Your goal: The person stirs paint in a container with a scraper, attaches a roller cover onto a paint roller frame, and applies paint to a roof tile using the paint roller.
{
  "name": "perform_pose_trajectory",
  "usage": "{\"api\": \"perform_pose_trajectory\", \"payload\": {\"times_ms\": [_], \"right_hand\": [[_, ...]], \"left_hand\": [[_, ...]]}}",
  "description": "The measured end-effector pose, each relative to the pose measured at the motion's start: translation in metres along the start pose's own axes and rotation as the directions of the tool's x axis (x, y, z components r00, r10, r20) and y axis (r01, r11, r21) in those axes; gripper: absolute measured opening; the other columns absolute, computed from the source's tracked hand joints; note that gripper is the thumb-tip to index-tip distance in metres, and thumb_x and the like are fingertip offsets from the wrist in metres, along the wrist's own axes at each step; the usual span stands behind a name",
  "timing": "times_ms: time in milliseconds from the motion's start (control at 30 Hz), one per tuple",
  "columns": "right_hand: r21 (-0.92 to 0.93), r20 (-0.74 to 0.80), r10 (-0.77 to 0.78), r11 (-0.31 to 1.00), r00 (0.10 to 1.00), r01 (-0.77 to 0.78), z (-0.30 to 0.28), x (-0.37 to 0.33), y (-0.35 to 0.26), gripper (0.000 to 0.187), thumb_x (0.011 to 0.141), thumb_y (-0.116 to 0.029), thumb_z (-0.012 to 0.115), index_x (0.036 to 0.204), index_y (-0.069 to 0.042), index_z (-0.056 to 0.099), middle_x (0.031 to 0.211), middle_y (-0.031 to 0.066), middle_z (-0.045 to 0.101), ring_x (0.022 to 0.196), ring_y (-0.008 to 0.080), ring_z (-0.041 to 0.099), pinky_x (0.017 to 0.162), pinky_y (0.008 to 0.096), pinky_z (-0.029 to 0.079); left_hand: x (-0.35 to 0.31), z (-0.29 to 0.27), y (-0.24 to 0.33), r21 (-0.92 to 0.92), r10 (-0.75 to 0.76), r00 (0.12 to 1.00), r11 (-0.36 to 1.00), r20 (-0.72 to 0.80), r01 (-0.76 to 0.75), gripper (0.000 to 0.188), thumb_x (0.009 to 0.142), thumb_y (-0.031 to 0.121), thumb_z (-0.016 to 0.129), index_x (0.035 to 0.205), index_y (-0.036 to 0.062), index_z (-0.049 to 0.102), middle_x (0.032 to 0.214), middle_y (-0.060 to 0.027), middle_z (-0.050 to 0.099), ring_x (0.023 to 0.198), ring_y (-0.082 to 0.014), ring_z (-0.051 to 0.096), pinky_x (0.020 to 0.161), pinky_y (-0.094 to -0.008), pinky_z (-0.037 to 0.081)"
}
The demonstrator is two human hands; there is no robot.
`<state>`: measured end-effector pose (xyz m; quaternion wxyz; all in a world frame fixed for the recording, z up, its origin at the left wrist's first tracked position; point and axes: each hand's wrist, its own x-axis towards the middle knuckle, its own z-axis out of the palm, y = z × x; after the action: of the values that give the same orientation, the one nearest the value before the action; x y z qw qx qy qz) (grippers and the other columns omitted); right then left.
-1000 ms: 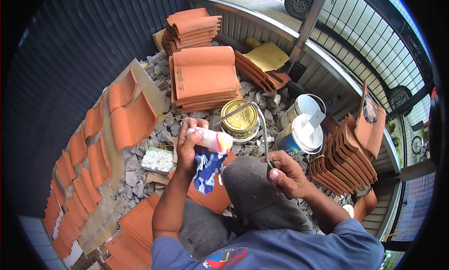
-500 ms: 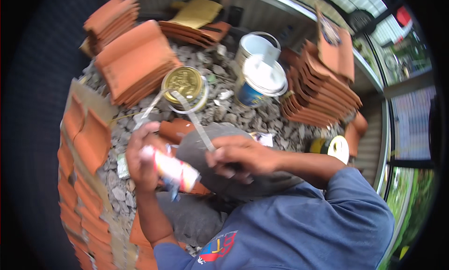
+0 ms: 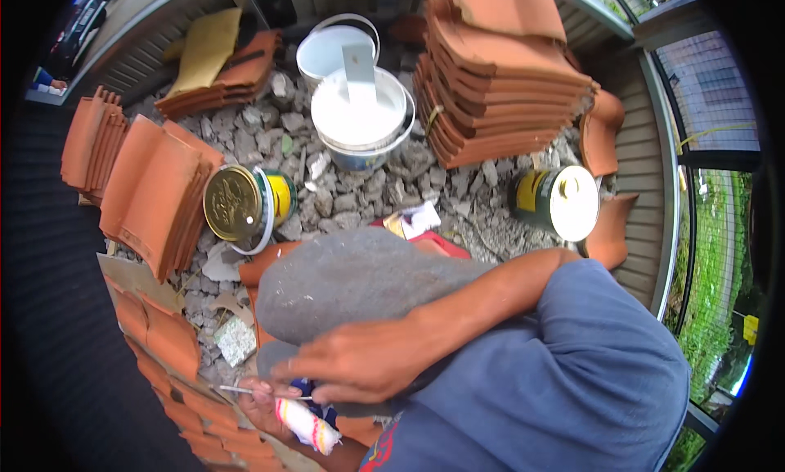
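Observation:
My left hand (image 3: pixel 263 405), low in the view beside my knee, is closed around a white paint roller sleeve (image 3: pixel 307 425) with red and yellow stripes. A thin metal rod (image 3: pixel 237 388) crosses the same hand's fingers. Just above and to the right, my right hand (image 3: pixel 356 361) reaches across in front of my grey-trousered leg, fingers stretched out and close to the rod's end. Whether it touches the rod is unclear. Something dark blue (image 3: pixel 304 386) shows between the two hands, partly hidden.
Broken grey rubble (image 3: pixel 335 198) covers the ground. Clay roof tiles (image 3: pixel 499 87) are stacked at right, others (image 3: pixel 151 194) at left. A white paint bucket (image 3: pixel 360 108) with a flat blade, a gold-lidded can (image 3: pixel 233 202) and a yellow-green can (image 3: pixel 564 202) stand around.
The view has turned. My right hand has moved from gripping a long pale bent strip to stretched fingers near my left hand. My left hand, still holding the sleeve, is lower.

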<state>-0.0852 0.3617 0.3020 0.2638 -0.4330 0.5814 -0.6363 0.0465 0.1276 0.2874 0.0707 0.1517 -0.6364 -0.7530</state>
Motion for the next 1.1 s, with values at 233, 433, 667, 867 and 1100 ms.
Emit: {"api": "perform_pose_trajectory", "payload": {"times_ms": [233, 433, 667, 867, 1100], "right_hand": [[-0.306, -0.705, 0.119, 0.838, 0.699, -0.451, -0.115, -0.103, 0.08, 0.019, 0.094, -0.005, 0.065, 0.112, 0.0, 0.068, 0.103, 0.022, 0.07, 0.093, 0.0395, 0.07, 0.082, 0.0431, 0.058], [-0.511, -0.594, 0.534, 0.328, 0.602, -0.795, -0.112, -0.233, 0.176, 0.021, 0.094, -0.011, 0.06, 0.111, -0.001, 0.066, 0.106, 0.021, 0.069, 0.1, 0.041, 0.07, 0.084, 0.0498, 0.058], [-0.44, -0.597, 0.572, 0.352, 0.562, -0.826, -0.104, -0.233, 0.17, 0.025, 0.091, -0.012, 0.061, 0.113, -0.001, 0.065, 0.108, 0.0208, 0.069, 0.1, 0.0408, 0.07, 0.083, 0.0502, 0.059], [-0.531, -0.583, 0.69, 0.076, 0.429, -0.844, -0.095, -0.247, 0.162, 0.026, 0.089, -0.011, 0.06, 0.111, -0.001, 0.066, 0.106, 0.0231, 0.07, 0.099, 0.038, 0.072, 0.079, 0.0481, 0.061], [-0.409, -0.593, 0.785, -0.104, 0.177, -0.907, -0.058, -0.347, 0.163, 0.022, 0.092, -0.014, 0.057, 0.105, -0.001, 0.068, 0.094, 0.0218, 0.075, 0.086, 0.0375, 0.076, 0.072, 0.0481, 0.061]], "left_hand": [[0.013, 0.005, -0.06, -0.123, -0.18, 0.974, 0.973, 0.137, 0.197, 0.032, 0.111, 0.032, 0.05, 0.097, 0.004, 0.051, 0.06, -0.0155, 0.062, 0.045, -0.0194, 0.056, 0.04, -0.0273, 0.046], [0.006, -0.025, -0.079, 0.12, -0.35, 0.912, 0.917, -0.216, 0.38, 0.045, 0.11, 0.036, 0.05, 0.129, -0.0045, 0.056, 0.102, -0.0241, 0.07, 0.075, -0.0259, 0.068, 0.069, -0.0332, 0.055], [0.031, -0.013, -0.092, 0.678, -0.157, 0.977, 0.704, -0.146, 0.214, 0.039, 0.093, 0.01, 0.057, 0.127, -0.0076, 0.064, 0.129, -0.0162, 0.065, 0.116, -0.0261, 0.061, 0.102, -0.0394, 0.046], [0.031, 0.005, -0.081, 0.375, -0.234, 0.97, 0.894, -0.072, 0.244, 0.04, 0.097, 0.011, 0.059, 0.133, -0.0072, 0.058, 0.128, -0.0162, 0.066, 0.112, -0.0241, 0.063, 0.099, -0.0389, 0.05], [0.031, 0.014, -0.066, -0.169, -0.205, 0.969, 0.959, 0.139, 0.227, 0.047, 0.108, 0.048, 0.051, 0.1, 0.0022, 0.061, 0.081, -0.0118, 0.065, 0.063, -0.0189, 0.066, 0.061, -0.0332, 0.057]]}}
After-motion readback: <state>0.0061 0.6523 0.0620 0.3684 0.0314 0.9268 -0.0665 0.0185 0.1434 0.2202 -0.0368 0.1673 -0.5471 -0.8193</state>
